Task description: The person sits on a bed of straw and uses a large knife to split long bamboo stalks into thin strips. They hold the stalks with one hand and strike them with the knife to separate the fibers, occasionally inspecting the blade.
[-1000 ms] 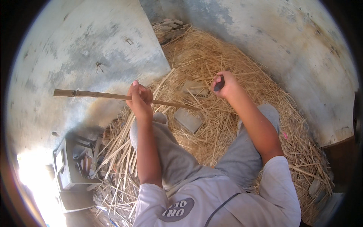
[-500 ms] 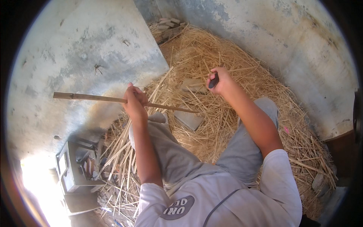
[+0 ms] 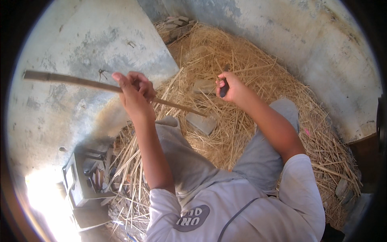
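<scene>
Your left hand (image 3: 135, 94) grasps the cane (image 3: 96, 85), its long axis running nine to four o'clock toward your right hand (image 3: 230, 86), clenched on a dark-handled tool (image 3: 224, 88).

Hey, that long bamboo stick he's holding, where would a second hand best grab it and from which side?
Probably the bare stretch of the bamboo stick left of the left hand, gripped from above. That length juts free over the concrete floor, while its other end lies low in the straw near the right hand, which holds a dark tool.
</scene>
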The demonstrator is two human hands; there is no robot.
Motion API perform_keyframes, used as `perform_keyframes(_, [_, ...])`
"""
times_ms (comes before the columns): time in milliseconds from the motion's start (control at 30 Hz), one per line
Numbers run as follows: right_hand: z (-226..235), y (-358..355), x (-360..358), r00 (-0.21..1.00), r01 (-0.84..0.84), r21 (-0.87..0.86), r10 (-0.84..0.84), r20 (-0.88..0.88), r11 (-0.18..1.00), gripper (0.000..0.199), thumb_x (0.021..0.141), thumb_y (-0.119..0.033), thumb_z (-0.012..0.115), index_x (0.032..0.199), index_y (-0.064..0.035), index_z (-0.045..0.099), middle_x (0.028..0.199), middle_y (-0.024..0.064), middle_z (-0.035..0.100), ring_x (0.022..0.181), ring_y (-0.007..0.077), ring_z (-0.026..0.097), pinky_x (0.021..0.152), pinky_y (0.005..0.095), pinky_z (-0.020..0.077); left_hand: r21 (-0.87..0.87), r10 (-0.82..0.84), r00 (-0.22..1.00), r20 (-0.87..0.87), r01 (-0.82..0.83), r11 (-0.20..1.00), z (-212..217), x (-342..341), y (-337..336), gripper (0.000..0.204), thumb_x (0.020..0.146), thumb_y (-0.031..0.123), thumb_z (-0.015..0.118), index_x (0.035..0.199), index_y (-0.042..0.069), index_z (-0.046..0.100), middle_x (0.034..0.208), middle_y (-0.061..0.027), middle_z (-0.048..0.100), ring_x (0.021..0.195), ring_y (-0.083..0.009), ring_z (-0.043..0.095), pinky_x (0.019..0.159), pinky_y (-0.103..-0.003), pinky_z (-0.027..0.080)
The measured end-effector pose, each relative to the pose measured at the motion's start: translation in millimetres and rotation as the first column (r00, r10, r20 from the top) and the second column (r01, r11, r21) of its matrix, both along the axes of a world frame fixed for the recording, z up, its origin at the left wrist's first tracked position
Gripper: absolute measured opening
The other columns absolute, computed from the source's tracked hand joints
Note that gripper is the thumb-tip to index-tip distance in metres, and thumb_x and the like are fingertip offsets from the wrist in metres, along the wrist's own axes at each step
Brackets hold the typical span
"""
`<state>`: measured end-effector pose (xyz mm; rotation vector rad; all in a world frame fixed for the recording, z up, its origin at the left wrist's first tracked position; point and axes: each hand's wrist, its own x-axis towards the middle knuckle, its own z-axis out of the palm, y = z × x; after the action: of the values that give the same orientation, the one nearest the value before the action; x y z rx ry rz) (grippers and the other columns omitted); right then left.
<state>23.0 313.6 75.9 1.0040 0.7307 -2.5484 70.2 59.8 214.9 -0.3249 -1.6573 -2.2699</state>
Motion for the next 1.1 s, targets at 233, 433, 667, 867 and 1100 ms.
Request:
perform_keyframes(233, [4,-13,21,0.969,-0.221,0.119,0.231,-0.084,0.968,0.031,0.099,-0.038,0.051,0.086,-0.0104,0.047,0.057,-0.0083,0.038,0.044,0.0059,0.037,0.051,0.0289,0.0405,0.126,0.019,0.976,-0.216,0.008,0.992,-22,-31,6,0.056,0.099,0.064,0.046,0.084,0.01,0.047,0.064,0.0028,0.03,0.05,-0.0079,0.027,0.043,-0.024,0.019])
perform_keyframes(433, [26,-31,51,0.92,-0.218,0.361,0.315,-0.235,0.907,0.04,0.102,-0.049,0.046,0.085,-0.0121,0.048,0.057,-0.0076,0.039,0.043,0.0064,0.039,0.047,0.0311,0.04,0.17,0.014,0.96,-0.279,0.035,0.985,32,-3,-7,0.056,0.096,0.067,0.049,0.083,0.012,0.043,0.061,0.003,0.026,0.049,-0.0082,0.016,0.042,-0.026,0.013])
perform_keyframes(667, [50,-54,84,0.836,0.095,0.53,0.221,-0.502,0.843,0.044,0.103,-0.049,0.046,0.084,-0.0098,0.047,0.055,-0.0048,0.041,0.042,0.0068,0.04,0.04,0.0281,0.0394,0.107,0.005,0.959,-0.285,0.027,0.994,41,-5,2,0.058,0.097,0.067,0.046,0.08,0.012,0.039,0.059,0.004,0.021,0.049,-0.0083,0.012,0.043,-0.028,0.012])
perform_keyframes(867, [-90,-109,102,0.948,0.192,0.66,0.038,-0.317,0.726,0.048,0.103,-0.05,0.049,0.078,-0.008,0.049,0.055,-0.0001,0.045,0.045,0.0115,0.047,0.045,0.0315,0.0402,0.048,0.004,0.979,-0.204,0.006,0.999,-18,-39,20,0.057,0.1,0.064,0.041,0.079,0.012,0.035,0.059,0.0037,0.029,0.047,-0.0064,0.023,0.04,-0.024,0.02])
perform_keyframes(1100, [-237,-120,131,0.915,-0.235,0.93,0.388,0.114,0.283,0.052,0.103,-0.047,0.048,0.087,0.0005,0.06,0.064,0.0155,0.057,0.062,0.032,0.059,0.064,0.0465,0.0448,0.084,0.1,0.974,-0.204,-0.084,0.993,-37,-56,3,0.057,0.097,0.065,0.049,0.077,0.014,0.034,0.058,0.0044,0.022,0.048,-0.008,0.012,0.042,-0.028,0.011])
